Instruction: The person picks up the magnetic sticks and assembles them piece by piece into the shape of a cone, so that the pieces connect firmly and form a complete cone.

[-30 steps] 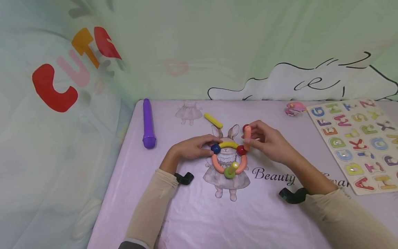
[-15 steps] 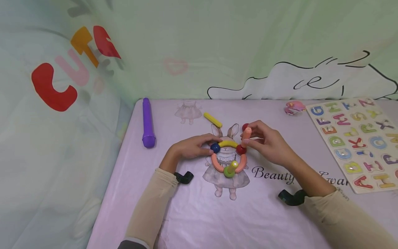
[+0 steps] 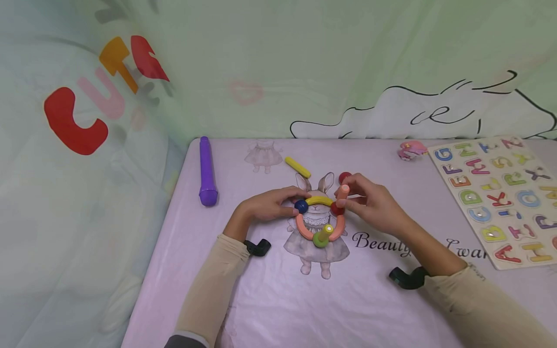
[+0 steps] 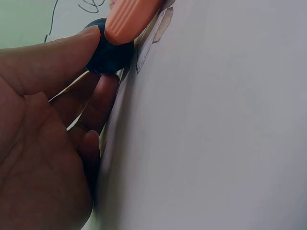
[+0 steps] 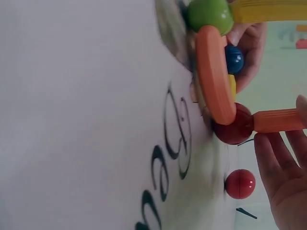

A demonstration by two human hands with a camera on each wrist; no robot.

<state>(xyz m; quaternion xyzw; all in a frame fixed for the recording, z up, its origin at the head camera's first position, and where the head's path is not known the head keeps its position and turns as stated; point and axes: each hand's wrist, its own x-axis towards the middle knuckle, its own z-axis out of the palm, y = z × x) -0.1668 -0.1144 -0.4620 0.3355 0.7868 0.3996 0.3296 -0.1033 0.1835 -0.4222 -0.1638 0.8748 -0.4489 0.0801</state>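
Observation:
A ring of toy rods and balls lies on the table: yellow curved rod [image 3: 319, 199], blue ball [image 3: 300, 207], red ball [image 3: 337, 208], green ball [image 3: 320, 240] and two orange curved rods [image 3: 303, 229]. From the green ball rises a yellow rod [image 3: 325, 232]. My left hand [image 3: 271, 205] pinches the blue ball between thumb and fingers, as the left wrist view shows. With thumb and fingertips, my right hand [image 3: 377, 205] holds an orange rod [image 5: 278, 120] upright, its lower end right at the red ball.
Another red ball [image 3: 345, 178] sits just behind my right fingers. Farther back lie a yellow stick [image 3: 298, 167] and a pink toy [image 3: 412, 150]. A purple microphone-shaped toy [image 3: 208, 174] is at left, an alphabet board [image 3: 483, 241] at right. Cloth walls [image 3: 330, 67] stand behind.
My right hand has moved slightly down and left, bringing the orange rod from beside the red ball onto it. The left hand stays at the blue ball.

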